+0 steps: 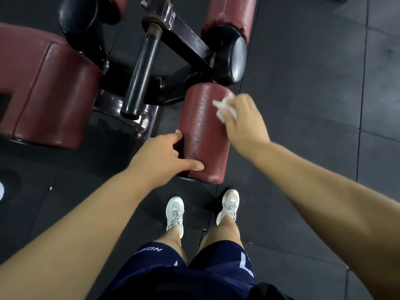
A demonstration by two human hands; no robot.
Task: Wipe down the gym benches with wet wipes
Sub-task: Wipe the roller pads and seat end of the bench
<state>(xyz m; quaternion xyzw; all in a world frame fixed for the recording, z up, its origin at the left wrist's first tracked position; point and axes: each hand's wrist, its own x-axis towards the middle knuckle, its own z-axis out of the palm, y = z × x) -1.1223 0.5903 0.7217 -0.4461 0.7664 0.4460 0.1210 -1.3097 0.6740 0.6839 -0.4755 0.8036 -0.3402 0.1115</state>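
Observation:
A dark red padded roller (203, 131) of the gym bench stands in front of me, its surface glistening wet. My left hand (162, 156) grips the roller's near left side, thumb across its lower end and fingers around the far side. My right hand (244, 122) presses a crumpled white wet wipe (225, 107) against the roller's upper right side. The bench's maroon seat pad (49, 96) lies to the left.
A black metal frame (181, 37) with a black handle bar (140, 70) joins the pads. Another red roller (229, 16) with a black end cap (236, 59) sits behind. My white shoes (175, 211) stand on the dark rubber floor (313, 105).

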